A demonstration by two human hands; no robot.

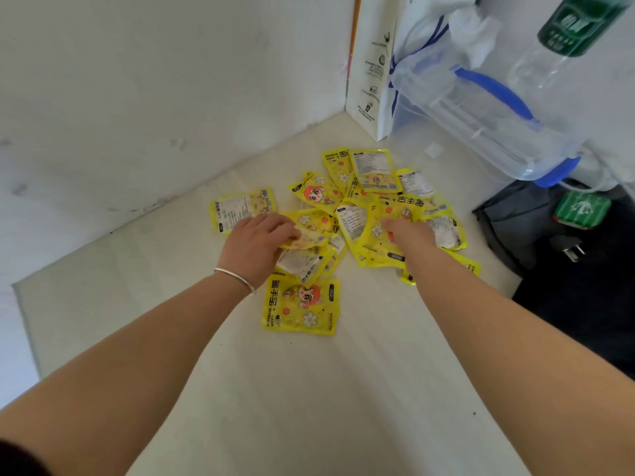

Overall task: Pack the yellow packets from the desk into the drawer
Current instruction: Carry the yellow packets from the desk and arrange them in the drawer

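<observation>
Several yellow hand-warmer packets lie in a loose pile on the pale desk, near the corner of the white walls. My left hand, with a silver bracelet on its wrist, grips the edge of one yellow packet at the left of the pile. My right hand lies on a packet at the right of the pile, fingers curled onto it. One packet lies apart, nearest to me. No drawer is in view.
A white paper bag stands in the corner. Next to it, a clear plastic box with blue handles leans on the right wall, and a clear bottle with a green label stands above it. Dark bags and a plug lie at the right.
</observation>
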